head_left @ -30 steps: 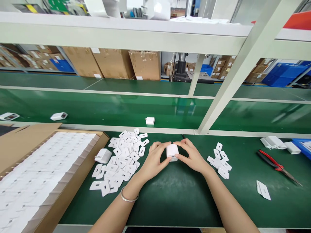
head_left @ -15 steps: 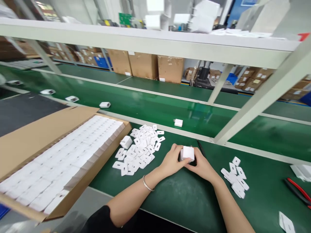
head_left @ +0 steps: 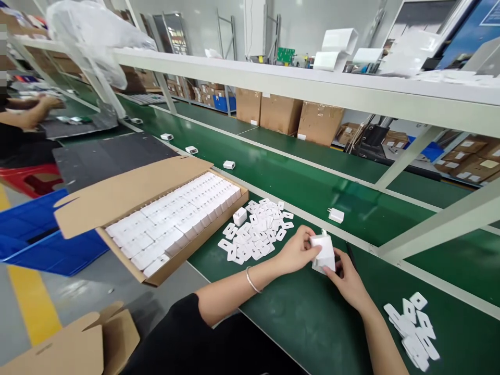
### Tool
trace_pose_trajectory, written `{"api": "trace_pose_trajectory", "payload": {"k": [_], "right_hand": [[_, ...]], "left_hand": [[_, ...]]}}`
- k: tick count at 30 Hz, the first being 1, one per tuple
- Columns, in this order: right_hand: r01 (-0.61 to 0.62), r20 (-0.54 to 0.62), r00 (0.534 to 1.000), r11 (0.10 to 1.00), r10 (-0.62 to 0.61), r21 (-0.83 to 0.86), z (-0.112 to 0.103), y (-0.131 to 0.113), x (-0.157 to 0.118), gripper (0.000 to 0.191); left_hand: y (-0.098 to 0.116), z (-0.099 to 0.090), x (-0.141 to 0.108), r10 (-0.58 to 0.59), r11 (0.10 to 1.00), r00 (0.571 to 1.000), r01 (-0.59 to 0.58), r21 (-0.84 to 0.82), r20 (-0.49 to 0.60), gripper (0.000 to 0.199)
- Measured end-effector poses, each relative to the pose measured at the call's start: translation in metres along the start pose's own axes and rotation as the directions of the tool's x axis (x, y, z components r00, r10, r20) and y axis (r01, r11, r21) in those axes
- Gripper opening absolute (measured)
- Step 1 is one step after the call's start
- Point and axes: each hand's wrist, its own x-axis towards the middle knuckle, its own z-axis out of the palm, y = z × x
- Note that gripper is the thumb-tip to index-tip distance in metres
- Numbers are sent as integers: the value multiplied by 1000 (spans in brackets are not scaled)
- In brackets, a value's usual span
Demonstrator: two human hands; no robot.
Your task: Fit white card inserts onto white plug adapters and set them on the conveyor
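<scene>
Found white block above the green counter, near its far edge, grasped from two sides: left hand closed on the upper left with thumb over the face, right hand gripping the lower right. Noted a short projection at the top of the block; could not tell its exact form. Saw to the left a long open carton, set at a slant, flap folded outward, filled with white units in close rows. Could not judge the depth of that packing. Recorded, between carton and left hand, a spread heap of flat white plates with slots, with a loose white charger at its left edge. Logged a smaller plate group to the right of the right hand, well apart from the heap. Observed beyond the counter a green channel with several white pieces lying well apart, the nearest piece just past the hands. Noted at far left a blue bin and, low in the corner, an open cardboard box; could not make out contents of either.
</scene>
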Motion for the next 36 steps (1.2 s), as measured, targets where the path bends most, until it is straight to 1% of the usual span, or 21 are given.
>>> {"api": "trace_pose_trajectory", "payload": {"k": [1,3,5,6,8,10,11,12,14,15,17,20,23,25,27,29,31,32,34,35,36], "right_hand": [[-13,-17,1000,1000,13,-7,1,-2,1,65],[-32,-49,998,999,31,-25,5,-3,2,61],[-40,-72,997,999,38,-27,8,-1,5,58],[-40,-83,996,999,38,-15,9,1,6,58],[-38,-102,994,999,40,26,9,5,9,58],[-49,-111,992,996,57,73,8,8,11,57],[-58,-113,991,994,69,95,7,9,12,56],[-69,-114,990,991,82,117,6,10,13,56],[-94,-106,988,982,112,165,5,9,14,57],[-109,-98,987,975,129,192,4,9,14,59],[-139,-83,983,959,164,246,4,7,14,62],[-170,-121,969,937,215,305,5,5,14,68],[-178,-146,958,910,247,375,4,1,13,74],[-176,-127,960,889,251,424,3,-3,12,76],[-178,-116,960,875,255,451,3,-6,12,77],[-178,-118,958,867,260,465,4,-8,11,78],[-161,-136,958,865,253,475,5,-9,11,78],[-142,-152,959,868,240,476,6,-10,11,78],[-86,-186,964,882,192,464,7,-11,10,75],[-50,-198,968,892,154,449,8,-12,9,72],[-11,-201,974,904,107,427,9,-13,8,67]], "left_hand": [[10,-9,-7,7,1000,1000,-7,-20,-27,28],[32,-33,-27,13,999,993,-9,38,-119,33],[53,-63,-55,56,971,950,19,237,-307,36],[62,-78,-71,104,926,910,58,373,-401,38],[76,-109,-104,248,768,798,184,614,-549,46],[85,-138,-135,357,581,682,374,723,-639,49],[88,-150,-149,382,493,645,463,737,-661,47],[89,-162,-161,394,406,627,537,739,-672,44],[88,-181,-181,397,241,633,627,741,-665,35],[85,-189,-189,394,184,649,639,747,-651,32],[77,-201,-199,381,142,686,619,773,-619,31],[62,-209,-205,394,129,740,542,830,-544,28],[53,-209,-207,473,-28,752,534,845,-460,23],[51,-207,-208,487,-136,757,558,818,-435,21],[51,-207,-210,472,-199,768,571,796,-433,24],[52,-207,-212,475,-224,768,577,785,-430,28],[54,-204,-211,518,-203,747,581,788,-416,28],[54,-199,-210,554,-170,727,577,799,-406,26],[54,-181,-202,614,-56,691,520,853,-381,21],[52,-167,-196,625,25,688,455,890,-369,18],[49,-151,-189,609,116,712,356,927,-350,12]]}}
